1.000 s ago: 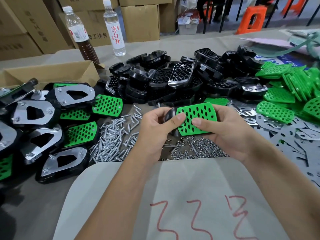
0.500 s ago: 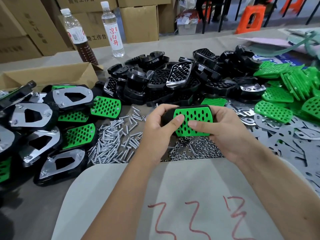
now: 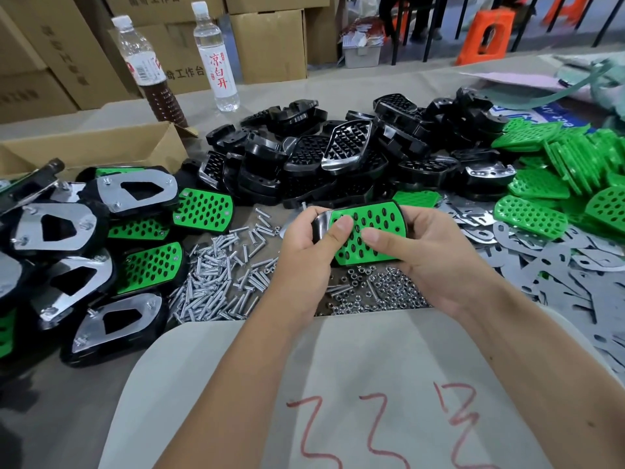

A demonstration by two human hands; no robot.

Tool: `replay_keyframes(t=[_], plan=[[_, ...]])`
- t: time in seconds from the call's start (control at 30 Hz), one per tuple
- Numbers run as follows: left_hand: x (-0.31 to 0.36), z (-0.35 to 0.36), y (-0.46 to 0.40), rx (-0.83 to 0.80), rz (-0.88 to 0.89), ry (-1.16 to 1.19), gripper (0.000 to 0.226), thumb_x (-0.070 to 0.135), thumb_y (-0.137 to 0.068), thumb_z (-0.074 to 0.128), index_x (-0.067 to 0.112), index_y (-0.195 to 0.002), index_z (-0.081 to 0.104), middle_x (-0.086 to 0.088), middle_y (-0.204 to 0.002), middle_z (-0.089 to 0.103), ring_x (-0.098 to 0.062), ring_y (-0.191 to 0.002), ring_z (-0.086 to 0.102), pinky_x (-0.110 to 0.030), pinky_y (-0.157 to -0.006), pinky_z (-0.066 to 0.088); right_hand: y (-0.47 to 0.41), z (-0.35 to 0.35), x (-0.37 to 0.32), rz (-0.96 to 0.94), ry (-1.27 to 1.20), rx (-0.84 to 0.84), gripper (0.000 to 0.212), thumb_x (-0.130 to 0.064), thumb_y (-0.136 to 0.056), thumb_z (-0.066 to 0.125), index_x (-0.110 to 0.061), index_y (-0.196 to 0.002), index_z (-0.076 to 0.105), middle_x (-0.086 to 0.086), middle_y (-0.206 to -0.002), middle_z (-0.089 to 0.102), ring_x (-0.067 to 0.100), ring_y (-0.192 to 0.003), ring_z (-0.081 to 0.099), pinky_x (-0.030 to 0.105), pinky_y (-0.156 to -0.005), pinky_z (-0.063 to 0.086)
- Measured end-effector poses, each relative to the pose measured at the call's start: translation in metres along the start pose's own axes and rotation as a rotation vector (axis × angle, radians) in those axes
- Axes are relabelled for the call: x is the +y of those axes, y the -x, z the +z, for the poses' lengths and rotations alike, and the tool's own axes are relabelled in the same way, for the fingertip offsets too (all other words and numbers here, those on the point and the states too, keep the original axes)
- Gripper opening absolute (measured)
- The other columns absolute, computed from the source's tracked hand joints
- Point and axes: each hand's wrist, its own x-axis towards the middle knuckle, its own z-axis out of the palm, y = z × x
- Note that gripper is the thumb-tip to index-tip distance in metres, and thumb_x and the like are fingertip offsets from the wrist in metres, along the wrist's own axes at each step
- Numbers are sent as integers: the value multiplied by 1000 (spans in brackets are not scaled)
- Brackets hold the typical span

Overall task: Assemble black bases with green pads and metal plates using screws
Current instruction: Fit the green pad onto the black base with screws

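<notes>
Both hands hold one black base with a perforated green pad seated on its top face. My left hand grips its left end, thumb on the pad. My right hand grips the right side, thumb pressing the pad's lower middle. Loose screws lie to the left below the hands, and small nuts lie right under them. Bare black bases are heaped behind. Green pads pile at the right, and flat metal plates spread beneath them.
Finished assemblies with metal plates or green faces are stacked at the left. Two bottles and cardboard boxes stand at the back. An open cardboard tray sits back left. A pale board with red marks lies in front of me.
The green pad has gone from tilted against the base to seated flat in it. Both hands shifted slightly up and right, with the thumbs pressing on the pad.
</notes>
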Motion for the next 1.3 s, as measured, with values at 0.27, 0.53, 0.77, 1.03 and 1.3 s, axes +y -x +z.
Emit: replay_keyframes(t=[0.27,0.53,0.77,1.03,1.3], plan=[[4,1,-2,119,-4,14,22,16,-103,63,-3,-115,61,-30,-117,69,-40,-102,70,-58,-90,58,-2,-7,4,-85,15,13,41,-8,-83,72,5,-121,67,24,-108,76,31,-91,75,31,-67,61],[2,1,-1,136,20,-23,18,22,-100,67,7,-110,65,-20,-112,74,-39,-109,71,-63,-98,55,-4,-12,6,-7,-27,-33,33,-12,-94,61,1,-124,67,19,-117,76,31,-107,75,33,-82,62],[2,-4,-1,-24,5,-182,33,22,-91,78,12,-117,60,-5,-112,76,-19,-106,74,-37,-86,61,-3,-12,4,-34,104,142,26,-4,-107,49,5,-124,66,20,-110,77,34,-99,77,40,-80,65],[7,-5,0,-45,-19,-135,32,-2,-95,69,-1,-123,53,-20,-116,72,-22,-83,67,-34,-64,57,-3,-19,-2,67,6,12,30,-8,-109,43,1,-126,66,18,-118,75,34,-109,74,33,-77,64],[4,-7,-3,-11,-35,-16,30,-2,-94,70,3,-120,56,-15,-114,75,-21,-90,68,-25,-57,50,-3,-16,3,-47,127,14,31,4,-106,47,-4,-131,63,16,-110,77,31,-86,77,32,-76,63]])
